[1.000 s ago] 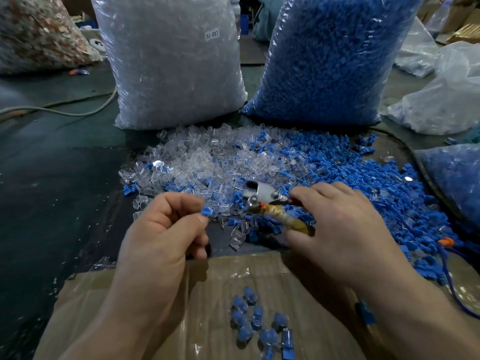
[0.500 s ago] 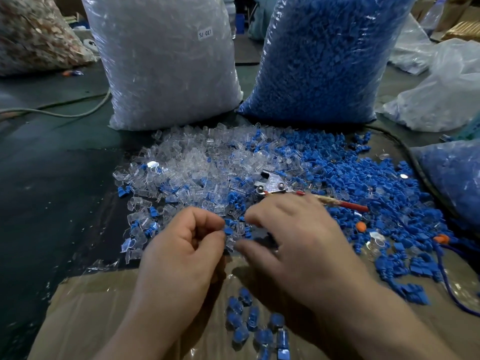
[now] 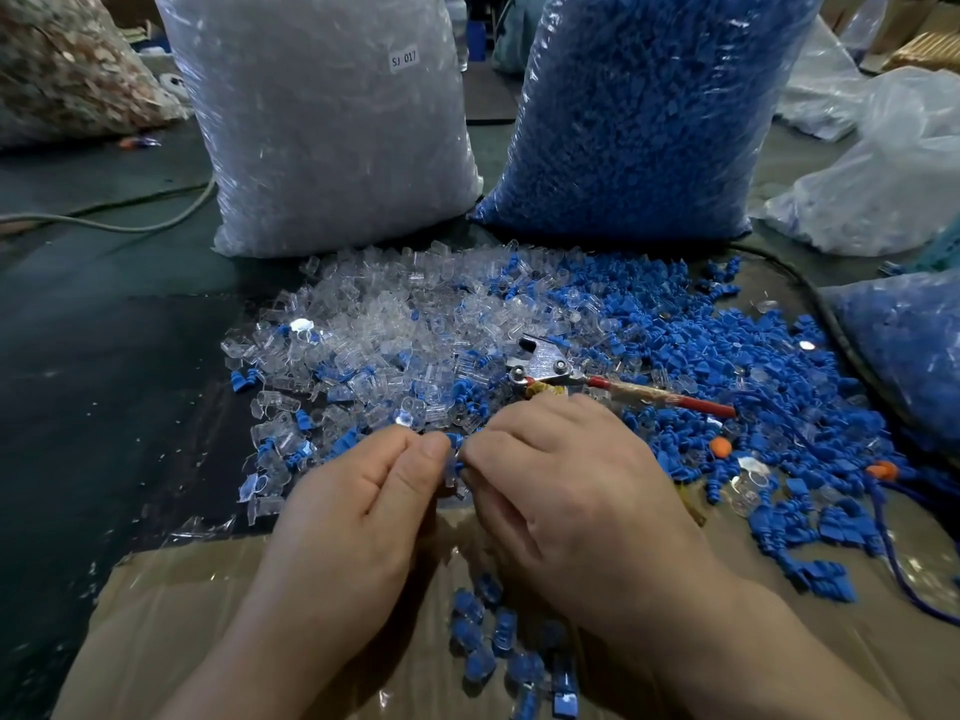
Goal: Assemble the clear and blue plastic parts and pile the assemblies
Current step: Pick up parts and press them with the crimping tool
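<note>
My left hand (image 3: 363, 491) and my right hand (image 3: 561, 485) meet fingertip to fingertip above the near edge of the loose parts. Between them sits a small blue part (image 3: 454, 462) with a clear part (image 3: 460, 483) just below it; both hands pinch at this pair, and most of it is hidden by my fingers. A spread of clear parts (image 3: 395, 324) lies ahead to the left, and blue parts (image 3: 727, 366) lie to the right. Several finished assemblies (image 3: 498, 641) are piled on the taped cardboard (image 3: 208, 615) under my wrists.
Pliers with red handles (image 3: 582, 379) lie on the parts just beyond my right hand. A big bag of clear parts (image 3: 322, 122) and a big bag of blue parts (image 3: 634, 111) stand behind. Another blue bag (image 3: 904, 356) sits at the right. A cable (image 3: 104, 223) crosses the dark table at left.
My right hand put the pliers down on the parts and came over to my left hand. Both hands now close on the small blue and clear parts.
</note>
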Demonstrator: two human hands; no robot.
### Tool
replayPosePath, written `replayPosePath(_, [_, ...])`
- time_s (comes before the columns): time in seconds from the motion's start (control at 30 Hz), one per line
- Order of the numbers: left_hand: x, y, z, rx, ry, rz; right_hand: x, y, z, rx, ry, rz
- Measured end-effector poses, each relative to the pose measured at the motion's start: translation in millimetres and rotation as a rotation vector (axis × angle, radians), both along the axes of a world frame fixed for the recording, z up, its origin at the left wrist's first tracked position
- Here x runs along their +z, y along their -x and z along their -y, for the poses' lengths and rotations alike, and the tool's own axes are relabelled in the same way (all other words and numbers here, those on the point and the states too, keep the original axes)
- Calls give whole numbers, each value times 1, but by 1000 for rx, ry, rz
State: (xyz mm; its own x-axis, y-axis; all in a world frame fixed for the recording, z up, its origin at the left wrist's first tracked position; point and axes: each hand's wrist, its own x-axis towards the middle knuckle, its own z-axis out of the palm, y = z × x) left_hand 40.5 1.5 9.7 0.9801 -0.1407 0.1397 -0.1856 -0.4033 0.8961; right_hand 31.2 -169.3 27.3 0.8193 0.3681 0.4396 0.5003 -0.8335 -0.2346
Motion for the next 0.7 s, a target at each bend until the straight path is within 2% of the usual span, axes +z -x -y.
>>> replayPosePath(0.07, [-1, -1, -1, -31, 50, -9, 0, 2, -2, 12, -14, -39])
replayPosePath(0.13, [0, -1, -1, -88, 84, 38, 3, 4, -3, -24, -145, -177])
replayPosePath(0.17, [0, -1, 0, -128, 76, 84, 5, 4, -3, -58, -299, -335])
replayPosePath(0.23, [2, 1, 2, -220, 83, 151, 11, 6, -2, -93, -750, -771])
replayPosePath(0.27, [3, 4, 3, -261, 99, 159, 15, 6, 0, -99, -911, -965])
replayPosePath(0.3, [4, 5, 2, -280, 87, 172, 19, 6, 3, -82, -935, -1052])
replayPosePath(0.37, [6, 4, -2, -238, 14, 191, 19, 4, 10, -101, -750, -1002])
replayPosePath(0.47, [9, 0, -11, -130, -102, 146, 15, 2, 18, -203, -378, -701])
replayPosePath(0.6, [6, -1, -9, -278, -389, 113, 5, 1, 19, -313, -36, -480])
replayPosePath(0.7, [7, 0, -3, -370, -512, 160, -3, -1, 16, -314, 55, -441])
